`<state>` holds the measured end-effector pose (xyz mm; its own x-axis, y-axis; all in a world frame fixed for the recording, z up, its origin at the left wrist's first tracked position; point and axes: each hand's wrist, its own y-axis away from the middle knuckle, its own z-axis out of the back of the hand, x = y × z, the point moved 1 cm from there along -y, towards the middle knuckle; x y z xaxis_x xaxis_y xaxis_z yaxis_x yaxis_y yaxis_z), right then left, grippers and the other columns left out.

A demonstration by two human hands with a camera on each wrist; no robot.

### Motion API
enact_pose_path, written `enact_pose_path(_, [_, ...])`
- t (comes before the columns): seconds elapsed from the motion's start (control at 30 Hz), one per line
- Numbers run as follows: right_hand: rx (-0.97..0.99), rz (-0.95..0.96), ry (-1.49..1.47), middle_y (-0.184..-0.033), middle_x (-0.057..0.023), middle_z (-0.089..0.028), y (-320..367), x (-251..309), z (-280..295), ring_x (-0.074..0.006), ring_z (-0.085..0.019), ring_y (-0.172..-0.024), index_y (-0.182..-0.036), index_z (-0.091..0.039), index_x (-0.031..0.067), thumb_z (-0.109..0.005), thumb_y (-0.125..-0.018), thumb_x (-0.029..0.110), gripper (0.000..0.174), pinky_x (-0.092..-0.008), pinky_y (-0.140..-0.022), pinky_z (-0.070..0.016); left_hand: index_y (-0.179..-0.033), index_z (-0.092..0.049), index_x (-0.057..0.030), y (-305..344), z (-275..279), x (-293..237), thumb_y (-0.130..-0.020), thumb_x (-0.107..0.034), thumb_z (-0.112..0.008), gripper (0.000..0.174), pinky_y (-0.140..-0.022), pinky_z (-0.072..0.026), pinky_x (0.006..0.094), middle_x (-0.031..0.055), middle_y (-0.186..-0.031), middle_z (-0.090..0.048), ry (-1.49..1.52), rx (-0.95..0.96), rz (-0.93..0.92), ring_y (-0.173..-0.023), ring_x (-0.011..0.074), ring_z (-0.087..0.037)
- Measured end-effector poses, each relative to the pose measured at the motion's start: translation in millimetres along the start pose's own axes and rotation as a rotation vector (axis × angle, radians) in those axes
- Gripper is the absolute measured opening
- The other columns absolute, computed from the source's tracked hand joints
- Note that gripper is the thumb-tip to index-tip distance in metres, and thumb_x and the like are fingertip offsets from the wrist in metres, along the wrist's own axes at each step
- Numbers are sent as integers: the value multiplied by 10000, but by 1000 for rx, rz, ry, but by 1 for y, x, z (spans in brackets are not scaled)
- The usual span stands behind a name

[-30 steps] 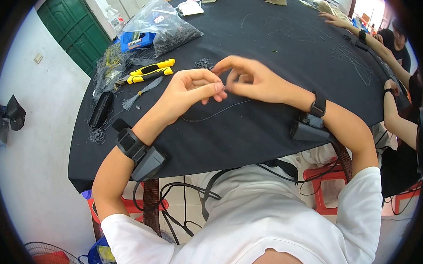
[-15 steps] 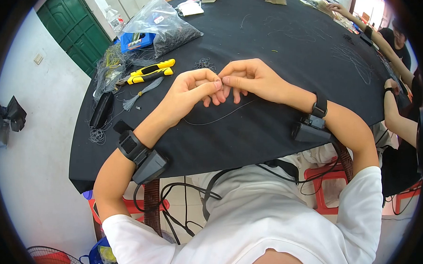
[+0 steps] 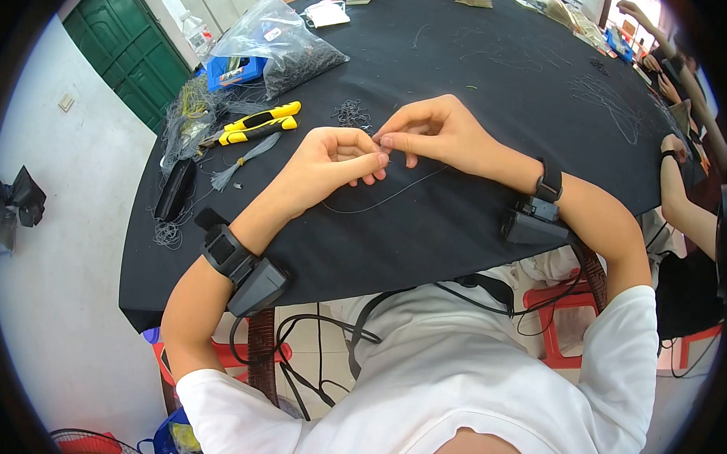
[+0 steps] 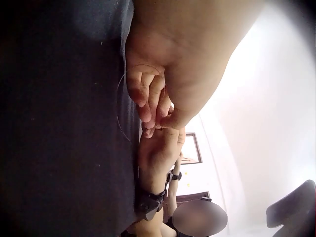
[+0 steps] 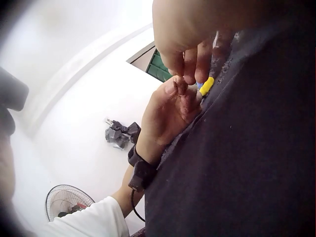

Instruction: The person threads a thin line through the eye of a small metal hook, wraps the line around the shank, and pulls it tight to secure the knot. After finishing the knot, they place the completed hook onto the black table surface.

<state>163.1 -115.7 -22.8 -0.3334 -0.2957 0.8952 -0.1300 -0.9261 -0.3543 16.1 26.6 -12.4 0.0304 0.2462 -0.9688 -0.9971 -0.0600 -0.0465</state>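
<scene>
Both hands meet over the black cloth, fingertips almost touching. The left hand (image 3: 321,168) pinches a thin grey line (image 3: 372,206) between thumb and forefinger; the line loops below the hands across the cloth. With thumb against forefinger, the right hand (image 3: 447,134) pinches at the same spot, where any small part is too tiny to make out. In the left wrist view the line (image 4: 118,106) curves beside the left hand (image 4: 170,74). The right wrist view shows the right hand (image 5: 197,44) with its thumb and forefinger tips at the left hand's fingertips.
Yellow-black pliers (image 3: 259,123), a grey tassel-like bundle (image 3: 242,160) and a black case (image 3: 175,190) lie left of the hands. Behind them are a small tangle of dark pieces (image 3: 351,113), a plastic bag (image 3: 293,56) and a blue box (image 3: 234,72). Other people's arms reach in at right.
The right hand came in against the left fingertips, then lifted slightly. The left hand has dropped a little. At the far right, another person's raised arm has moved back.
</scene>
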Motion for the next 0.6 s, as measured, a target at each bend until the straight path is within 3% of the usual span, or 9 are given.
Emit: enact_pose_path(0.6, [-32, 2, 76, -834, -70, -680, 0, 3, 1, -79, -606, -659, -938, -674, -14, -637, -875, 126, 158, -205, -577, -486, -926, -644, -37, -2, 3, 3, -884, -209, -621, 179, -645, -404, 174, 26, -832, -647, -21, -111, -28, -741, 52, -557])
